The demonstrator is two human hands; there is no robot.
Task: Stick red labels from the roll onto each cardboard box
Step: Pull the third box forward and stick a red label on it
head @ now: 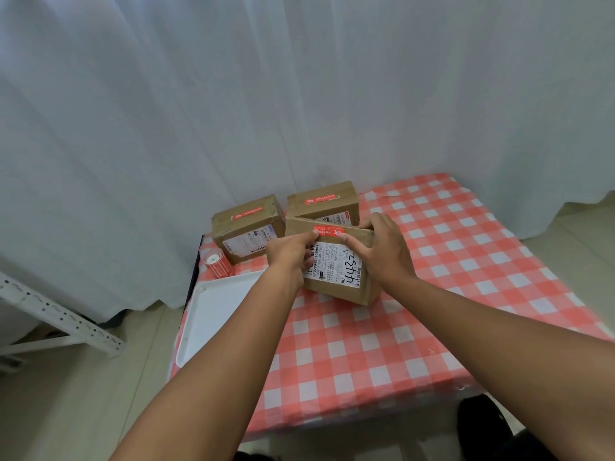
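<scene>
Both hands held the near box [336, 261], which stood near the table's [432, 261] middle: the left hand [289, 257] curled at its left side with the thumb pressing the red label [329, 232] on its top edge, the right hand [382, 247] gripping its right end. Two labelled boxes [248, 227] [324, 202] sat behind, toward the far left corner. The roll [218, 264] lay at the left edge, beside a white tray [216, 314].
</scene>
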